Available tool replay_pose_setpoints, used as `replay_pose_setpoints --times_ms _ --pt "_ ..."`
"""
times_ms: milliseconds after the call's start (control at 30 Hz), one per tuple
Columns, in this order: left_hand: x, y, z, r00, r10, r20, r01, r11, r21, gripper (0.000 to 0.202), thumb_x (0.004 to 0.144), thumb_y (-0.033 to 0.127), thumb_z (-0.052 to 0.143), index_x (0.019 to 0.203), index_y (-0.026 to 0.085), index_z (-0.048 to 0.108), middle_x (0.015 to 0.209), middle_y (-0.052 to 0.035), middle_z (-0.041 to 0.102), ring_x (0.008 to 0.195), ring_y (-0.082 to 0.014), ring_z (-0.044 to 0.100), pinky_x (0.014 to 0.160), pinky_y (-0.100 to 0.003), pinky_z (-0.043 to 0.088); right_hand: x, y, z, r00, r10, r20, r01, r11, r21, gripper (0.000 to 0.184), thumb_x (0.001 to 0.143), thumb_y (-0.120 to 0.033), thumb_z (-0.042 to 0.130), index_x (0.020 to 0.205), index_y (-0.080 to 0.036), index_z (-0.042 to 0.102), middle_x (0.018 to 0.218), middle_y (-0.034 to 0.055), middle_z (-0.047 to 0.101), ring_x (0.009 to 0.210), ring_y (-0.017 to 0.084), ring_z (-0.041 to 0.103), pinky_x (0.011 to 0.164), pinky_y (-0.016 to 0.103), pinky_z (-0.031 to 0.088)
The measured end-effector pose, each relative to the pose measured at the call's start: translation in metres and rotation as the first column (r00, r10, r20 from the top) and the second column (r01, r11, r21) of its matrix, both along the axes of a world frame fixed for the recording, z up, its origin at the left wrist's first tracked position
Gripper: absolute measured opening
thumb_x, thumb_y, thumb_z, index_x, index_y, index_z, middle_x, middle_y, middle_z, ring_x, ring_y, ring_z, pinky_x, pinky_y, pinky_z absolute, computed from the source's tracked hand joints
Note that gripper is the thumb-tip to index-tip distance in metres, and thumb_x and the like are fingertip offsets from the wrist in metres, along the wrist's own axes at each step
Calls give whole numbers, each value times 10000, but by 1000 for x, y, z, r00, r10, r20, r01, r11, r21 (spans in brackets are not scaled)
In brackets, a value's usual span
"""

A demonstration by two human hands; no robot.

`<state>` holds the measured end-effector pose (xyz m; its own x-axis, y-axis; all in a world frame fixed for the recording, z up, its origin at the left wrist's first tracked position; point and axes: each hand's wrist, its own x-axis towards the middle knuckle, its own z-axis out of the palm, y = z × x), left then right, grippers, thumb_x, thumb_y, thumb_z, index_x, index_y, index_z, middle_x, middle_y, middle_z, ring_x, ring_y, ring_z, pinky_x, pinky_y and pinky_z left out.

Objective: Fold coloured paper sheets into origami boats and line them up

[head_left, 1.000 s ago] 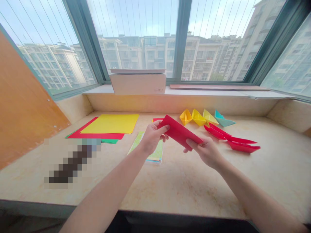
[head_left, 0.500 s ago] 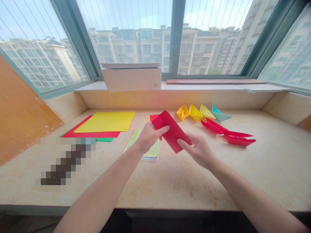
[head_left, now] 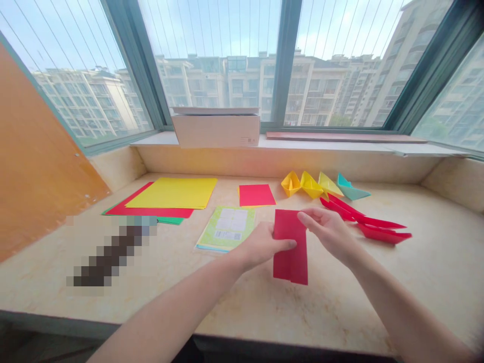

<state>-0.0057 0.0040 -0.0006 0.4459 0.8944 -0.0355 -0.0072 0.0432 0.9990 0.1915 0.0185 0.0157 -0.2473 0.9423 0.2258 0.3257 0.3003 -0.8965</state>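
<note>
A folded red sheet of paper (head_left: pixel 290 264) is held upright above the table, its long side running toward me. My left hand (head_left: pixel 264 245) grips its left edge, thumb lying across the front. At the upper right corner, my right hand (head_left: pixel 325 227) pinches the paper between thumb and fingers. Behind the hands lies a red paper square (head_left: pixel 257 195) on a yellow one. Left of my left hand rests a green-and-white packet of paper (head_left: pixel 227 227). Several red folded paper boats (head_left: pixel 383 232) stand right of my right hand.
Yellow paper boats (head_left: pixel 310 185) and a teal boat (head_left: pixel 351 188) stand toward the back. At left, yellow sheets (head_left: pixel 172 192) lie over red and green ones, near a pixelated dark object (head_left: pixel 113 254). A white box (head_left: pixel 216 130) sits on the window ledge.
The red paper has turned from slanted to lengthwise and come nearer me. My right hand has moved from its lower end to its upper right corner.
</note>
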Motion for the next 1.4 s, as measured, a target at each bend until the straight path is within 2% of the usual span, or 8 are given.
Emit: replay_pose_setpoints --times_ms 133,300,600,733,900,1000,1200,1400 --pt "4 -6 -4 992 -122 -8 122 992 -37 262 739 292 792 938 132 732 963 -90 749 876 -230 695 800 -331 519 10 6 -4 996 83 -29 -86 990 -112 392 829 -542 712 994 -188 749 915 77 760 829 237 686 710 318 521" --pt "6 -4 -6 995 -44 94 49 997 -60 334 765 313 768 1036 132 699 995 -97 738 867 -210 691 778 -308 518 9 9 -11 989 -34 -145 21 995 -95 381 791 -531 759 947 -184 758 939 102 770 837 261 701 735 350 542" --pt "2 -4 1 999 -41 2 41 999 -13 369 775 339 749 1084 140 706 992 -89 733 841 -218 674 731 -300 494 7 9 -11 978 -128 -163 124 992 -33 369 831 -538 713 918 -182 753 902 94 758 796 244 682 692 336 532" --pt "2 -3 2 996 -80 -40 79 997 -8 289 764 306 746 998 137 733 932 -71 735 812 -209 665 711 -290 484 7 10 -11 955 -218 -201 226 974 15 382 828 -556 703 927 -189 740 898 84 749 790 239 671 655 320 522" --pt "0 -2 1 988 -55 -145 65 996 63 212 738 249 735 919 139 747 863 -47 736 766 -200 661 667 -275 472 11 12 -8 982 -125 -138 124 992 -21 377 813 -538 727 946 -185 751 933 94 756 830 250 682 710 341 533" --pt "-1 0 1 984 -67 -165 77 995 60 238 758 290 732 939 137 734 804 -53 729 669 -177 652 594 -263 463 12 14 -9 961 -180 -211 181 983 -15 361 797 -537 743 912 -195 751 896 86 756 811 245 680 693 338 530" --pt "0 2 -1 982 -165 -91 156 982 -104 273 800 369 715 902 116 714 724 -83 723 619 -191 698 563 -277 518 17 21 -13 906 -283 -314 308 951 34 373 780 -556 752 880 -196 737 854 79 750 794 245 670 665 335 526" --pt "0 3 -2 988 -149 -47 144 985 -95 327 814 451 694 836 125 685 674 -73 709 587 -185 692 517 -260 503 22 24 -13 904 -275 -327 303 952 40 371 770 -559 758 877 -205 736 838 73 755 768 250 680 659 348 536"
